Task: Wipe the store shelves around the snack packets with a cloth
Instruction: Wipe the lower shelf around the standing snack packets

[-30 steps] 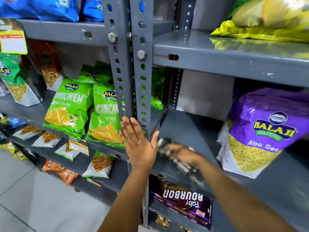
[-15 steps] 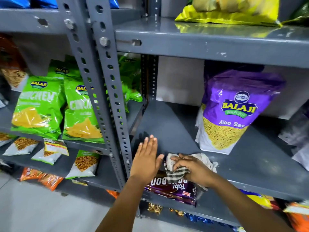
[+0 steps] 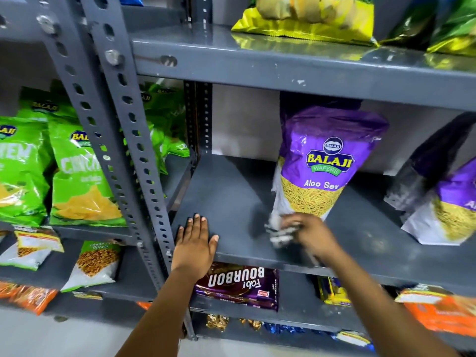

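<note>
The right hand [image 3: 313,235] is bunched tight around a checked cloth [image 3: 279,231], which is blurred and pressed down on the grey shelf [image 3: 231,191], right at the foot of a purple Aloo Sev packet [image 3: 324,166]. The cloth seems to touch the packet's lower left corner, though the blur makes that hard to be sure of. The left hand [image 3: 196,243] lies flat and spread on the same shelf near its front edge, fingers together and pointing inward, thumb out to the side, gripping nothing. It sits just beside the slotted grey upright [image 3: 128,140] that divides this bay from the next. The stretch of shelf between the two hands is bare. The purple packet stands upright toward the back, and a second purple packet [image 3: 448,210] leans to its right, well apart from the cloth. Directly under the left hand's wrist, on the shelf below, lies a dark Bourbon biscuit pack [image 3: 239,287], its lettering upside down from here. Across the upright to the left, green snack packets [image 3: 82,176] stand in a row, with smaller white packets [image 3: 95,264] lying on the shelf beneath them. On the shelf above, a yellow bag [image 3: 309,19] rests over the purple packet's bay.
</note>
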Tool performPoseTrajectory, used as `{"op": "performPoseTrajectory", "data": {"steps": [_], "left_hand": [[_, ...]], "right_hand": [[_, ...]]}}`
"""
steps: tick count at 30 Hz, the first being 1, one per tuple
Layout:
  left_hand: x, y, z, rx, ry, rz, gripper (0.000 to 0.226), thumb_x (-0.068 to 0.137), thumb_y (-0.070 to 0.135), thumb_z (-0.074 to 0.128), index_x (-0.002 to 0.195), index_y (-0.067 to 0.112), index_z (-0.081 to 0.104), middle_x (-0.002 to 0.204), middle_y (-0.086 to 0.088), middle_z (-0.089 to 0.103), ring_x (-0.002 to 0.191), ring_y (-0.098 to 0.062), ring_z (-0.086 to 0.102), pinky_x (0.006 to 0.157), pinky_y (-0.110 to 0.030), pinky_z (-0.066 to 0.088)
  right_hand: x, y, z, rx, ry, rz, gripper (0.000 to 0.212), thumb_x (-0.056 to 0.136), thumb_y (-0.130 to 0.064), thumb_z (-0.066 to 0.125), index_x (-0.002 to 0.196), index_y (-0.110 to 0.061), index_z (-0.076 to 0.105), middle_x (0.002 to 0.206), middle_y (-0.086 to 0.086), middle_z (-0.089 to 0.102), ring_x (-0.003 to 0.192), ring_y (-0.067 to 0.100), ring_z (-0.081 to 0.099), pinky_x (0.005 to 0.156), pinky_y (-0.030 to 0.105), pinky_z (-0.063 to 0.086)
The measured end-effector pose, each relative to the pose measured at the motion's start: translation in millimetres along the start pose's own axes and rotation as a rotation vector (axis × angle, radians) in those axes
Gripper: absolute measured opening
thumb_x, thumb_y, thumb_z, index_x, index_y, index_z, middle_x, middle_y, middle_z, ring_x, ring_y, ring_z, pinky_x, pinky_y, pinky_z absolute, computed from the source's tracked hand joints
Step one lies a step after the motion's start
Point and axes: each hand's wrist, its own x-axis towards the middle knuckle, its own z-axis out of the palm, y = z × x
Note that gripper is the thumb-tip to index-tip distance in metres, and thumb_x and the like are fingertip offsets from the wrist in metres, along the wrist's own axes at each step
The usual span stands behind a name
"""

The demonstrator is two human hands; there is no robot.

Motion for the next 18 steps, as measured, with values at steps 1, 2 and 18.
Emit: {"op": "performPoseTrajectory", "data": {"steps": [1,2,18], "left_hand": [[0,-2,1,-0.002,-0.002,0.001,0.061,0.098,0.041,0.018,0.147,0.009,0.002,0.159,-0.01,0.0,0.146,-0.023,-0.002,0.119,-0.039,-0.002],[2,-3,2,0.001,-0.004,0.004,0.061,0.098,0.04,0.018,0.147,0.009,0.001,0.159,-0.01,0.0,0.146,-0.023,-0.002,0.119,-0.039,-0.002],[12,81,-9,-0.147,-0.005,-0.057,0.057,0.097,0.033,0.029,0.144,0.002,0.021,0.155,-0.018,0.017,0.144,-0.029,0.014,0.119,-0.038,0.008]], "right_hand": [[3,-17,23,-0.04,-0.064,-0.069,0.046,0.071,0.019,0.049,0.087,-0.02,0.069,0.11,0.006,0.066,0.103,0.019,0.058,0.086,0.019,0.041],[4,-26,47,-0.116,-0.166,-0.132,0.042,0.077,0.009,0.055,0.108,-0.018,0.064,0.126,0.007,0.059,0.114,0.021,0.054,0.092,0.019,0.037],[-50,87,-58,-0.204,0.227,0.144,0.042,0.082,-0.005,0.06,0.12,-0.025,0.059,0.135,0.005,0.056,0.117,0.015,0.053,0.096,0.027,0.04]]}}
